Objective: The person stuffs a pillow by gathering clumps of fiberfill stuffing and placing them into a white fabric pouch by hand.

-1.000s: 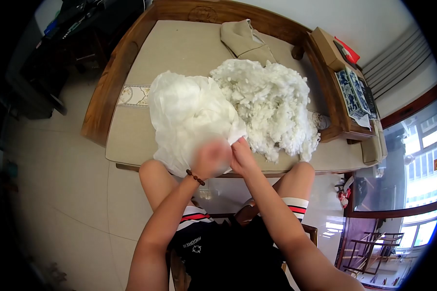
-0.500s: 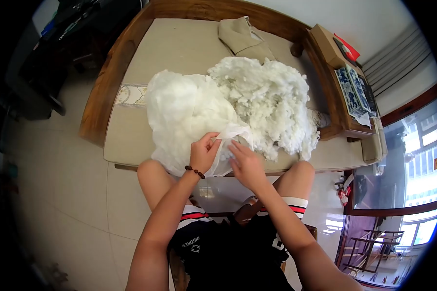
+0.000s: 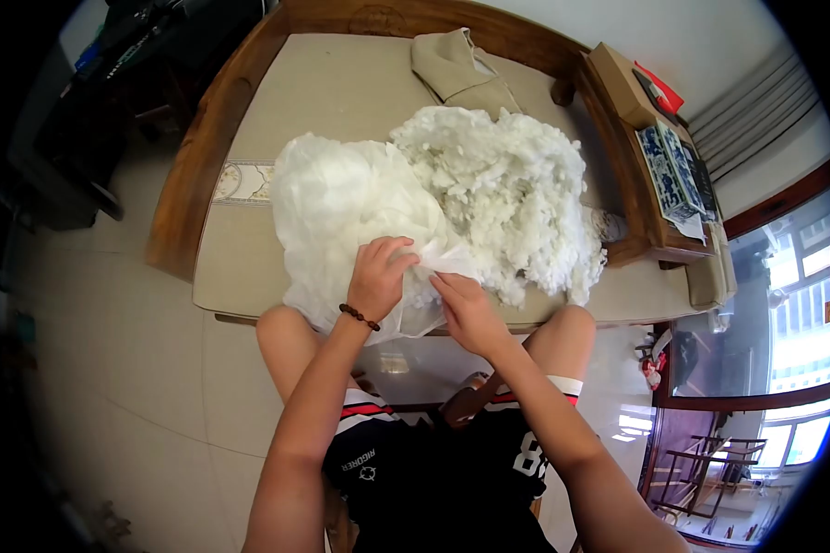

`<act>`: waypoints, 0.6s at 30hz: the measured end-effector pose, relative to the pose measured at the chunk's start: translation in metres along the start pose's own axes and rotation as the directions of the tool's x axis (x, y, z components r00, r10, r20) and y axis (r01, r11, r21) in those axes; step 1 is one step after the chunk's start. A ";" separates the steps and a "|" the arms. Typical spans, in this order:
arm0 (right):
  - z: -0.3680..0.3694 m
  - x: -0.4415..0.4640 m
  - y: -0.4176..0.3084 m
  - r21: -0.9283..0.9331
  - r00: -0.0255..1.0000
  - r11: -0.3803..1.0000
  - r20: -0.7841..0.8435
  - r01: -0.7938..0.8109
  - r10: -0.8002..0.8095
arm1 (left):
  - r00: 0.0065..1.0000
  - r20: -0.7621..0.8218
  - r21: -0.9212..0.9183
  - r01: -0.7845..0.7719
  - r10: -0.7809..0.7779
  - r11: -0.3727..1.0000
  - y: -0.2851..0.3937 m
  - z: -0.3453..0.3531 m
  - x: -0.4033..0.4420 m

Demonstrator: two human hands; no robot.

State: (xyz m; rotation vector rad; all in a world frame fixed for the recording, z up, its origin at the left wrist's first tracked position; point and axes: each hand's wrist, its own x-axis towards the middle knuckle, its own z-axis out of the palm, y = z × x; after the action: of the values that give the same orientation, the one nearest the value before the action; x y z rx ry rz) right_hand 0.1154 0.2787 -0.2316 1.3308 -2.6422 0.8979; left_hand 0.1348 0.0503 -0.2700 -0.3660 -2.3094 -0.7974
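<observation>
A thin white fabric bag (image 3: 346, 198), bulging with white filling, lies at the front of the couch seat. My left hand (image 3: 380, 276), a beaded bracelet on its wrist, pinches the gathered mouth of the bag at its right side. Close by, my right hand (image 3: 466, 309) grips the edge of the same opening between thumb and fingers. The cloth is drawn between the two hands. Against the bag's right side rests a loose heap of fluffy white stuffing (image 3: 512, 198).
The wooden couch has a beige cushion seat (image 3: 332, 78) and a raised wooden frame. A beige cushion cover (image 3: 461, 69) lies at the back. On the right armrest are a cardboard box (image 3: 622, 88) and a blue-patterned box (image 3: 669, 170). My knees touch the front edge.
My right hand has closed from spread fingers onto the bag's edge. My left hand has shifted slightly left and up, and the opening is now drawn together.
</observation>
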 end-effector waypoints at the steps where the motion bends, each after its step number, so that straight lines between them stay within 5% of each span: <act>1: -0.010 -0.004 0.001 -0.002 1.000 1.000 0.000 -0.006 0.006 | 1.000 0.002 -0.006 -0.001 0.001 1.000 0.002 0.001 0.001; 6: -0.046 0.000 0.030 -0.126 0.927 0.971 -0.345 -0.205 0.151 | 0.996 0.028 -0.023 0.090 -0.089 0.996 0.002 0.005 0.002; 10: -0.066 0.028 0.043 0.087 0.881 0.903 -0.197 -0.421 0.430 | 0.988 0.095 -0.018 0.128 -0.125 0.992 0.007 0.005 0.002; 16: -0.045 0.057 0.065 -0.247 0.943 0.911 -0.132 -0.330 0.306 | 0.983 0.106 -0.006 0.153 -0.152 0.988 0.004 0.006 -0.004; 18: -0.040 0.060 0.071 -0.314 0.913 0.858 -0.111 -0.407 0.392 | 0.980 0.130 -0.010 0.150 -0.148 0.989 0.002 0.005 -0.005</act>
State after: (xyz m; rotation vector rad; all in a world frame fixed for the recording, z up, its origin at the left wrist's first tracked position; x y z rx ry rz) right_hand 0.0162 0.2885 -0.2148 0.6899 -2.9174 0.4583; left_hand 0.1365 0.0549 -0.2753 -0.2618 -2.4741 -0.8932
